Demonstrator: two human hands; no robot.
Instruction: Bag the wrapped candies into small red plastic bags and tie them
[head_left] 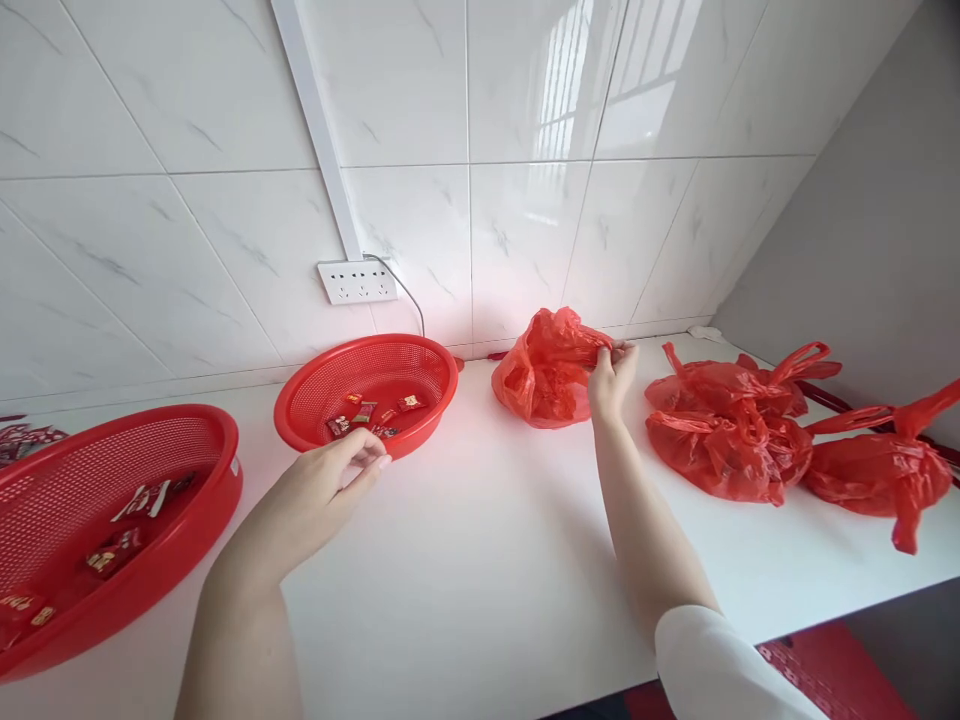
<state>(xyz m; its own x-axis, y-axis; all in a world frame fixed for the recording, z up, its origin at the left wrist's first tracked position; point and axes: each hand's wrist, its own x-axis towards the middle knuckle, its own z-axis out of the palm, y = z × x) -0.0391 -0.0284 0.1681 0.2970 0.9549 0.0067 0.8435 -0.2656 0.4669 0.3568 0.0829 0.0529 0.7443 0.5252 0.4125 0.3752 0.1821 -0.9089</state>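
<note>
My left hand (330, 490) is at the near rim of a round red plastic basket (442, 400). Its thumb and fingers curl together at the tips; whatever they hold, if anything, is hidden. Several small wrapped sweets (365, 412) lie on the basket's bottom. To the right, my right hand (613, 375) pinches the upper right edge of a red plastic bag (544, 385). That bag rests on the white table with its mouth partly spread; its contents cannot be made out.
A larger red basket (217, 470) with several wrapped sweets stands at the left. Tied red plastic bags (727, 450) sit to the right, with another knotted bag (877, 475) beside them. A power strip (358, 282) with a cable is on the tiled wall behind the white table (465, 580).
</note>
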